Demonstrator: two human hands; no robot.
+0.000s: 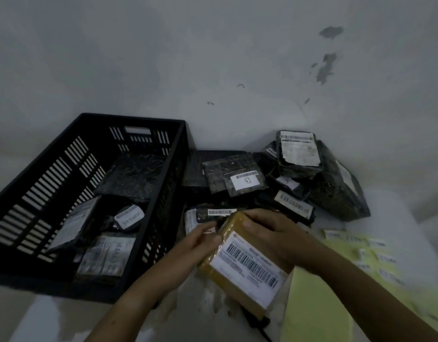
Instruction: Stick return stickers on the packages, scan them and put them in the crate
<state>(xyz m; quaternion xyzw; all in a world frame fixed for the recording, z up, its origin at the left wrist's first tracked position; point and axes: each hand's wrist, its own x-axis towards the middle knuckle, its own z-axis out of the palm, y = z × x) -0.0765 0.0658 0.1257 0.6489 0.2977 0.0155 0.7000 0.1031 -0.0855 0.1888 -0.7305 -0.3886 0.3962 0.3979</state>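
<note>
Left hand (200, 240) and right hand (271, 233) meet on a yellow-brown package (234, 233) low in the middle, held just right of the crate and in front of the pile. At far left sits the black slatted crate (129, 118), its near corner cut off by shadow. Inside it lie several dark packages, one bearing a rounded white sticker (129, 216) whose handwriting seems to read RETURN, though upside down and dim. Another flat parcel (107, 255) near the front carries similar writing that is only partly legible. Next, the left hand's thumb and fingertips pinch a small white slip (210, 230) with reddish marks at the package's left edge; blur hides whether it is already stuck down. The package's white shipping label (252, 266) shows a barcode, but its print is unreadable. The right hand grips the package's far end, fingers curled over the edge and out of sight, thumb on top. Something black pokes out under the package's near corner, too dark to identify. Behind, a pile of black packages (296, 174) leans against the wall, with one label marked B (247, 180). At far right lies a pale yellow sticker sheet (336, 292), smeared by motion and partly covered by the right forearm, its small white stickers unreadable
</note>
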